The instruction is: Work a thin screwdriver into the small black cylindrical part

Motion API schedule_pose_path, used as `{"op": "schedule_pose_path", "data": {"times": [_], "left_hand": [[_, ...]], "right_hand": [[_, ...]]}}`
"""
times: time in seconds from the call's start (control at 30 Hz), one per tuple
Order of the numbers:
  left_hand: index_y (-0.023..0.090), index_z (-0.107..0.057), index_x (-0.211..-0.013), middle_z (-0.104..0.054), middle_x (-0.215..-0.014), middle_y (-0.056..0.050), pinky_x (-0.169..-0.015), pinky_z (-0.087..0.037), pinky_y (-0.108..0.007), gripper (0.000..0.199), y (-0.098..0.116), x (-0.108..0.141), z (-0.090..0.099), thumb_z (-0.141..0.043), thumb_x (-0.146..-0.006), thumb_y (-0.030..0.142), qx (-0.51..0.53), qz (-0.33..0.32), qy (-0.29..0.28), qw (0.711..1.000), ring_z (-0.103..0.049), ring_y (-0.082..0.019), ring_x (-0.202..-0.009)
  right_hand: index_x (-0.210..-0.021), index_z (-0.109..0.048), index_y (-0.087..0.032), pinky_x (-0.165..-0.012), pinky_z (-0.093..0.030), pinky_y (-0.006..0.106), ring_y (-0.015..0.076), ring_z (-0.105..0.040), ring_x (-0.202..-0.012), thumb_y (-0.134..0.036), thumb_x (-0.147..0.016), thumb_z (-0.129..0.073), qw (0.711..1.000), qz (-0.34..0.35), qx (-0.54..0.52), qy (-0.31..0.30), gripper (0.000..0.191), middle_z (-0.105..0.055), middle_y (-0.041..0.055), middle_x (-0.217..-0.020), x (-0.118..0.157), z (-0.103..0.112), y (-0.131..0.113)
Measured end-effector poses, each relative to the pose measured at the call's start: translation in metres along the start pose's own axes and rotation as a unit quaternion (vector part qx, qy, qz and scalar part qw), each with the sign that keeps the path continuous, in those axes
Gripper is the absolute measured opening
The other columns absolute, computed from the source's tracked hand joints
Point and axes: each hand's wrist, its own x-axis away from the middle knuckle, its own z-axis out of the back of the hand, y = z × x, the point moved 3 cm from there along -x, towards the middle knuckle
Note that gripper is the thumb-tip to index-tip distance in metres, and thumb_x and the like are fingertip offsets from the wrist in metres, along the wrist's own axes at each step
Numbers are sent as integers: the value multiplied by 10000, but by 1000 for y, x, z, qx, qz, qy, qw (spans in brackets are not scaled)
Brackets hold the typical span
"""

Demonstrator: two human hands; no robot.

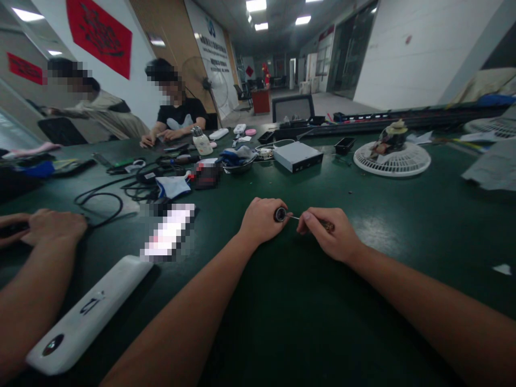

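Observation:
My left hand (pixel 261 219) is closed around a small dark cylindrical part (pixel 280 214), whose round, ringed end faces me; the rest of it is hidden in the fist. In my right hand (pixel 336 234) is a screwdriver (pixel 294 217), its thin metal shaft pointing left and its brownish handle mostly covered by the fingers. The shaft's tip reaches the left thumb, close beside the ringed end; whether it touches the part I cannot tell. Both hands rest low over the dark green table (pixel 282 312).
A long white device (pixel 88 312) and a blurred lit screen (pixel 171 231) lie left, beside another person's hand (pixel 56 228). Cables (pixel 100 201) clutter that side. Beyond my hands are a silver drive box (pixel 298 156) and a white fan grille (pixel 392 160). Two people sit across the table.

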Motion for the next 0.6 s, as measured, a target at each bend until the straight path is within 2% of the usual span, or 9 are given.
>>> {"op": "schedule_pose_path", "data": {"times": [0.07,0.17,0.27,0.4,0.47,0.6], "left_hand": [[223,-685,-946,-753,-924,-42,-834,-462,-410,181,0,0,0,-631,-893,387,3,3,-1,1000,-689,-244,-904],[220,-684,-940,-752,-919,-38,-825,-461,-399,184,0,0,1,-614,-910,388,9,2,0,1000,-688,-234,-892],[217,-682,-935,-748,-908,-37,-814,-456,-394,215,0,0,0,-596,-928,413,8,-1,1,1000,-686,-230,-881],[215,-681,-944,-746,-910,-35,-819,-450,-406,214,-1,0,-1,-609,-916,415,3,-6,-1,1000,-684,-236,-887],[215,-680,-952,-748,-916,-31,-822,-450,-409,201,-1,0,-1,-617,-908,401,3,-4,1,1000,-684,-237,-892],[218,-682,-947,-750,-915,-29,-824,-453,-407,190,-2,1,-1,-612,-910,390,6,0,-1,1000,-687,-235,-890]], "right_hand": [[-815,-695,-176,-621,-424,280,142,-622,-650,-318,-1036,-472,1000,-8,-8,-1,344,-680,17,-726,0,-1,2],[-900,-703,-177,-622,-438,267,143,-642,-687,-326,-1026,-498,998,-4,-47,-40,283,-696,20,-783,0,-5,3],[-875,-703,-174,-644,-455,268,143,-649,-699,-316,-1029,-493,995,7,-71,-69,297,-697,21,-780,0,-6,2],[-731,-670,-175,-645,-445,281,134,-615,-634,-323,-1040,-470,999,-1,-41,-22,396,-660,10,-687,0,-1,2],[-756,-675,-174,-639,-445,281,137,-620,-644,-336,-1041,-473,999,-16,-38,-1,385,-663,14,-701,0,-1,3],[-911,-702,-172,-629,-459,267,144,-643,-683,-347,-1025,-515,996,-26,-77,-43,280,-693,22,-775,0,-6,6]]}}
